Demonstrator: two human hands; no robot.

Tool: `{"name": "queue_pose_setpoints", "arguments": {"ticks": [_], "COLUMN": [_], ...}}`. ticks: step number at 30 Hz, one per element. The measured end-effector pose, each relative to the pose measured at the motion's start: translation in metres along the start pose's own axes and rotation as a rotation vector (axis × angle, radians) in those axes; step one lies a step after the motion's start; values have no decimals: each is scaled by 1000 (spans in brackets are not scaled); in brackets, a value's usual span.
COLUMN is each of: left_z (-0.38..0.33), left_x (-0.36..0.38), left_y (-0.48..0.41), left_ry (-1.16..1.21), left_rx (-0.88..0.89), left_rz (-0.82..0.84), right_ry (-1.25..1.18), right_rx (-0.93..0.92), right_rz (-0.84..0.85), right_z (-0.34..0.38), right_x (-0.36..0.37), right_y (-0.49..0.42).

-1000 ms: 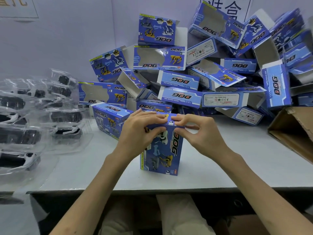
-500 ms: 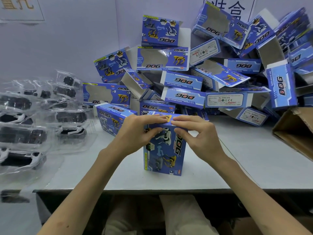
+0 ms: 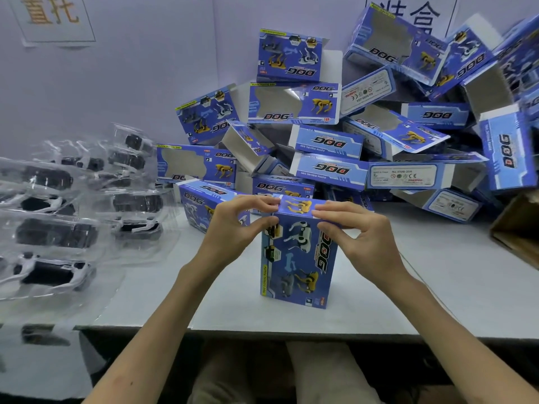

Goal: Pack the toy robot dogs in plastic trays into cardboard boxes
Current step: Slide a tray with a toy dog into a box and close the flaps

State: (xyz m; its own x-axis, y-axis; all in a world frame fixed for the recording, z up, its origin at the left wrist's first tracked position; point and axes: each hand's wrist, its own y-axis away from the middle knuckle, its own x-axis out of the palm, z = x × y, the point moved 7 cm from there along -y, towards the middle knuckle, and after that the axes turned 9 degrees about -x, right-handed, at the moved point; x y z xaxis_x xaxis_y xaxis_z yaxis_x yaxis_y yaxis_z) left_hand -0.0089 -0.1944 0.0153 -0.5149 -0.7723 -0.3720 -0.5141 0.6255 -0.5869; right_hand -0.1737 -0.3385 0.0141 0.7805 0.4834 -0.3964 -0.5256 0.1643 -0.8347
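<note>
Box [image 3: 297,258] upright on table [image 3: 443,290], contents hidden

hands [image 3: 233,231]: 2 | blue boxes [image 3: 296,258]: about 20 | trays with dogs [image 3: 55,234]: about 8 | brown carton [image 3: 520,228]: 1

We see a packing station in a small toy factory or workshop. A big pile of identical blue boxes [image 3: 350,135] fills the upper right of the frame. Many clear plastic trays [image 3: 58,228] with toys lie at the left, and a brown carton [image 3: 519,237] shows at the right edge. On the plain wall [image 3: 131,83] above the grey table [image 3: 437,287] hang paper signs [image 3: 52,18].
</note>
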Motion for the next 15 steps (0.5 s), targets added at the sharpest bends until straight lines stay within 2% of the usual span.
{"name": "queue_pose_setpoints", "arguments": {"ticks": [5, 10, 15], "left_z": [2, 7, 11], "left_x": [3, 5, 10], "left_y": [-1, 2, 0], "left_ry": [2, 140, 181], "left_rx": [-9, -70, -103], "left_rz": [10, -37, -10], "right_ry": [-7, -22, -145], "right_rx": [-12, 13, 78], "right_rz": [-17, -18, -61], "right_z": [0, -7, -13], "right_x": [1, 1, 4], "right_y": [0, -1, 5]}}
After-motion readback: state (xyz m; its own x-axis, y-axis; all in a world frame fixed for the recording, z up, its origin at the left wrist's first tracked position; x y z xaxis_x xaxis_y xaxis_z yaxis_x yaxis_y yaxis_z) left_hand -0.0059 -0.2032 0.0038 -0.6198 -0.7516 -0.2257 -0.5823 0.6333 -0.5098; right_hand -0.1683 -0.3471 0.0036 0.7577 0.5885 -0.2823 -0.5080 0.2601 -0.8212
